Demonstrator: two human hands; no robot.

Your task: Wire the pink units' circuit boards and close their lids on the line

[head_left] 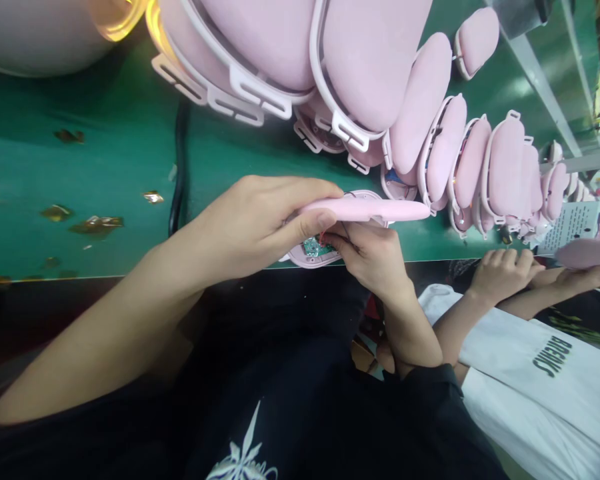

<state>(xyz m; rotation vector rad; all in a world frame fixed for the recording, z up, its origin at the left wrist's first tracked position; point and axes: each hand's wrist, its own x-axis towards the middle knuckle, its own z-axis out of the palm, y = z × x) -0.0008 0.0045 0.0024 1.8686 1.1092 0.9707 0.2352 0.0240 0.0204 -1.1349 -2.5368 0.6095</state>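
Note:
My left hand (270,227) grips a pink plastic cover (365,210) by its left end, thumb on the near side, and holds it edge-on. Beneath it lies a pink shell (325,261) at the bench's near edge, with a green circuit board (312,247) and thin red and dark wires showing inside. My right hand (373,257) reaches under the cover, fingers closed together by the wires and the board. The cover hides part of those fingertips, so what they pinch is not clear.
Pink casings with slotted tabs (365,67) stand piled along the green bench (130,173), running off to the right. A black cable (180,167) crosses the bench. Scraps of golden film (97,225) lie at left. A co-worker's hand (505,273) is close by on the right.

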